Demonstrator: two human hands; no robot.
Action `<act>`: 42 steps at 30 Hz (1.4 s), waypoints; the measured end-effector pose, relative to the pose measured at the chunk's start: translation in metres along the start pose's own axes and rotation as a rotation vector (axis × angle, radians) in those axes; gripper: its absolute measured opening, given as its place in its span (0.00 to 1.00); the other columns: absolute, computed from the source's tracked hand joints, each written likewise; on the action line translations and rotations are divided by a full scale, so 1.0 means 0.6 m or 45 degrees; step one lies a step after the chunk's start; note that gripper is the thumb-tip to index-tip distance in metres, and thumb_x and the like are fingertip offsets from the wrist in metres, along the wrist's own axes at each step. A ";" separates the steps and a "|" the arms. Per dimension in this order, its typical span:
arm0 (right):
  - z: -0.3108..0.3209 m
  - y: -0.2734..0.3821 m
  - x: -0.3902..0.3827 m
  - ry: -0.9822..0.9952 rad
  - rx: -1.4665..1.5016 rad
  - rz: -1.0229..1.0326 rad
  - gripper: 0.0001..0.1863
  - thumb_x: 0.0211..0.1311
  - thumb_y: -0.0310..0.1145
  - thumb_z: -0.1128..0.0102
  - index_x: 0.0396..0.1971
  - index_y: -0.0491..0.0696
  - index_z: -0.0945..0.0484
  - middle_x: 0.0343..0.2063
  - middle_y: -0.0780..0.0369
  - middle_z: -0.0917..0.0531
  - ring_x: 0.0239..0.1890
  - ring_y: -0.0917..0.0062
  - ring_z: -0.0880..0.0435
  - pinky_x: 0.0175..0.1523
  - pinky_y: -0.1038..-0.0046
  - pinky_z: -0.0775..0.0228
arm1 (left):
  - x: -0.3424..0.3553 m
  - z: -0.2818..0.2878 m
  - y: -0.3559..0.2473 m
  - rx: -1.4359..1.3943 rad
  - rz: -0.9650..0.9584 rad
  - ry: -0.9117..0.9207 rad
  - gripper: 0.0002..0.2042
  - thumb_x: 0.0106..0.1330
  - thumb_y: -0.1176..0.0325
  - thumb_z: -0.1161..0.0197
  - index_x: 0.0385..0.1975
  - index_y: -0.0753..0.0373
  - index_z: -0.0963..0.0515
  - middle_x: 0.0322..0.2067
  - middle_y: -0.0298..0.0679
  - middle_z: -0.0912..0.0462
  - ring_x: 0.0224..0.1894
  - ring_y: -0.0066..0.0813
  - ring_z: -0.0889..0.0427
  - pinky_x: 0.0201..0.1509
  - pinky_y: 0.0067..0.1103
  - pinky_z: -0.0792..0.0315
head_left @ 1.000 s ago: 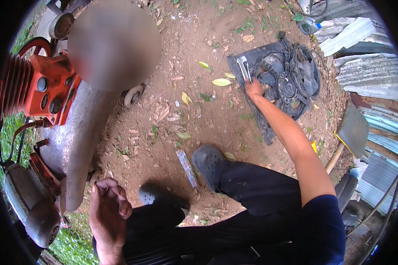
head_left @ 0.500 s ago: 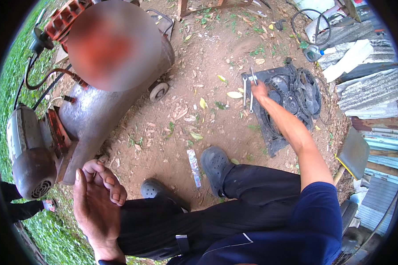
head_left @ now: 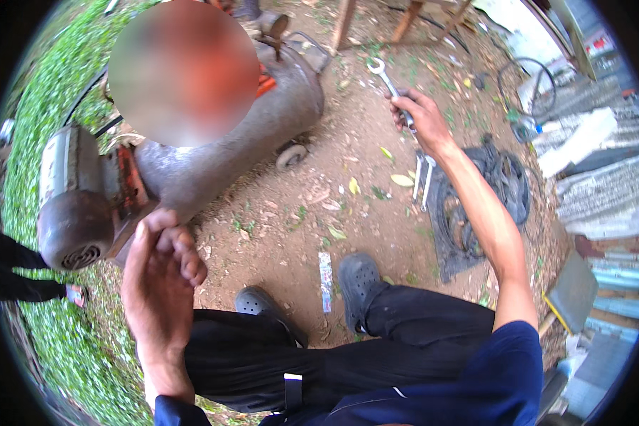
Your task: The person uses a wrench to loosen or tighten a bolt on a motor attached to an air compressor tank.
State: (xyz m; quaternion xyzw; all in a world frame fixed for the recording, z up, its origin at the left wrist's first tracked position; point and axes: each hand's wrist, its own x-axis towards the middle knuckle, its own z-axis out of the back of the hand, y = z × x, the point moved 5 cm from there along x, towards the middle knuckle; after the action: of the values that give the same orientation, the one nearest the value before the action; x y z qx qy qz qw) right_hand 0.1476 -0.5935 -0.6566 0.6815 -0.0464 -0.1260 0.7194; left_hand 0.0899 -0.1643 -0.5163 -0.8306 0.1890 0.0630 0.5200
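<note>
Your right hand [head_left: 422, 121] grasps a wrench [head_left: 392, 89] by its lower handle, holding it over the bare ground [head_left: 298, 234], its forked end pointing up and left, away from you. Your left hand [head_left: 162, 273] is raised in front of the grey tank [head_left: 220, 170], relaxed and released, with the fingers loosely curled. Two more wrenches [head_left: 429, 183] lie side by side near your right forearm [head_left: 483, 199], at the edge of a dark mat [head_left: 461, 264] carrying a black spoked part [head_left: 500, 186]. A motor [head_left: 71, 202] sits at the near end of the tank, left of your left hand. A patterned strip [head_left: 325, 282] lies on the ground between your two clogs [head_left: 359, 284], closer to the right one.
</note>
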 end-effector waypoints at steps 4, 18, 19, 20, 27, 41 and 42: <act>-0.100 0.055 -0.023 0.276 0.328 -0.070 0.13 0.65 0.28 0.47 0.46 0.39 0.24 0.33 0.61 0.17 0.29 0.82 0.19 0.32 0.78 0.24 | 0.020 0.003 -0.003 0.181 -0.029 -0.023 0.16 0.75 0.56 0.53 0.49 0.62 0.27 0.30 0.30 0.25 0.27 0.18 0.31 0.30 0.17 0.37; -0.323 0.124 -0.054 0.891 0.358 -0.150 0.19 0.66 0.29 0.51 0.55 0.39 0.30 0.45 0.54 0.18 0.37 0.77 0.16 0.41 0.74 0.20 | 0.049 0.043 -0.048 1.523 -0.690 -0.235 0.18 0.65 0.72 0.36 0.54 0.66 0.26 0.41 0.35 0.19 0.36 0.17 0.25 0.41 0.17 0.29; -0.333 0.124 -0.053 0.897 0.316 -0.152 0.19 0.67 0.30 0.50 0.56 0.40 0.30 0.44 0.55 0.18 0.38 0.77 0.17 0.40 0.74 0.21 | 0.055 0.048 -0.045 1.528 -0.667 -0.226 0.18 0.65 0.72 0.36 0.55 0.66 0.26 0.41 0.36 0.19 0.37 0.18 0.24 0.41 0.18 0.28; -0.342 0.120 -0.055 0.897 0.264 -0.167 0.19 0.68 0.32 0.49 0.55 0.40 0.30 0.43 0.56 0.18 0.37 0.78 0.17 0.40 0.75 0.21 | 0.059 0.050 -0.041 1.533 -0.644 -0.217 0.19 0.65 0.71 0.36 0.56 0.67 0.27 0.42 0.37 0.18 0.37 0.19 0.24 0.41 0.19 0.27; -0.417 0.079 -0.098 1.187 0.035 -0.133 0.13 0.69 0.32 0.44 0.48 0.41 0.25 0.32 0.64 0.18 0.30 0.86 0.22 0.33 0.81 0.26 | 0.089 0.079 0.018 1.354 -0.488 -0.266 0.22 0.69 0.63 0.38 0.57 0.71 0.29 0.42 0.44 0.17 0.38 0.23 0.16 0.39 0.21 0.23; -0.487 0.128 -0.155 1.465 -0.347 0.521 0.16 0.64 0.44 0.37 0.42 0.48 0.17 0.21 0.57 0.20 0.21 0.77 0.25 0.29 0.70 0.33 | -0.046 0.081 -0.021 1.655 -0.188 -0.377 0.13 0.66 0.61 0.35 0.33 0.67 0.18 0.14 0.35 0.22 0.17 0.17 0.23 0.20 0.19 0.33; -0.499 0.130 -0.156 1.466 -0.407 0.496 0.16 0.64 0.44 0.37 0.42 0.48 0.17 0.20 0.58 0.20 0.20 0.77 0.25 0.29 0.70 0.34 | -0.060 0.093 -0.027 1.594 -0.227 -0.475 0.12 0.66 0.62 0.35 0.33 0.67 0.18 0.13 0.34 0.23 0.17 0.16 0.24 0.20 0.18 0.34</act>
State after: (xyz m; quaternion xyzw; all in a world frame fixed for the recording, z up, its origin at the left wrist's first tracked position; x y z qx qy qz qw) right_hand 0.1379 -0.2777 -0.5895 0.5031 0.2444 0.3892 0.7319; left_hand 0.0682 -0.0995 -0.5172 -0.3587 0.0271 0.0407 0.9322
